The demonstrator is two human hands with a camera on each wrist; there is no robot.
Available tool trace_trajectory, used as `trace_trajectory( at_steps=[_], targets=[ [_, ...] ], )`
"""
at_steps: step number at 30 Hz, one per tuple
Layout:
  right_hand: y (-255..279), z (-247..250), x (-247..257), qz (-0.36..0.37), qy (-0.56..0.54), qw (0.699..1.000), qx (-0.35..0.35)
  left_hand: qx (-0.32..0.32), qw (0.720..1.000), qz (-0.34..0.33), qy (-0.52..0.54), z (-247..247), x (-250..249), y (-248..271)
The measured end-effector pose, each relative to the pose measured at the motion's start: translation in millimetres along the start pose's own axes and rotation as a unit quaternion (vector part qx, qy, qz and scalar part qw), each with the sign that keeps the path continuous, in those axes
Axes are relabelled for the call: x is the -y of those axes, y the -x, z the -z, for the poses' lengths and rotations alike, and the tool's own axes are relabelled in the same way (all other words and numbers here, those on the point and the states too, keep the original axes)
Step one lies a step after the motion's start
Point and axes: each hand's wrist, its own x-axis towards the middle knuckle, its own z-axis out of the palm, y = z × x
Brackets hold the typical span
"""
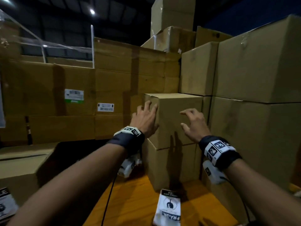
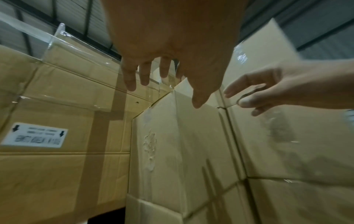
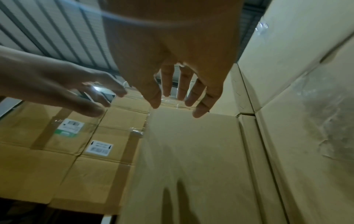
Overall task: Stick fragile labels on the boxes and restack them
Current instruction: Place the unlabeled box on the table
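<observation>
A plain brown cardboard box tops a short stack of two, on a lower box. My left hand is raised at its front left edge, fingers spread and holding nothing. My right hand hovers before its front face, also spread and empty. Finger shadows fall on the cardboard below, and I cannot tell whether either hand touches it. The left wrist view has the left hand before the box corner. The right wrist view has the right hand before the box face. A wad of white fragile labels lies on the orange surface in front.
Tall cardboard boxes rise close on the right, touching the short stack. A film-wrapped wall of boxes with barcode stickers stands behind and left. A low box sits at the left, with another printed label near it.
</observation>
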Motion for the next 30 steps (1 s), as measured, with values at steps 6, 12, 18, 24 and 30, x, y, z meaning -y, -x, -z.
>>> trace_trajectory(
  at_steps=[6,12,18,24,30],
  targets=[
    [-44.4,11.7,-44.6,0.008,0.004,1.0,0.016,-0.002,0.999,0.022,-0.032,-6.8,-29.8,-73.3],
    [-75.1,9.7,-68.1,0.001,0.01,1.0,0.027,0.051,0.994,0.028,-0.088,-18.3,-35.4,-90.7],
    [-91.6,4.8,-79.5,0.006,0.083,0.996,0.035,0.002,0.998,0.049,-0.048,-21.1,-28.6,-77.7],
    [-102.3,5.7,-88.5,-0.024,0.055,0.996,0.061,-0.057,0.997,0.046,0.031,-26.5,-18.1,-61.5],
    [-92.6,9.2,-95.1,0.021,0.01,1.0,0.015,-0.106,0.987,0.068,0.102,-25.6,-31.2,-52.4]
  ],
)
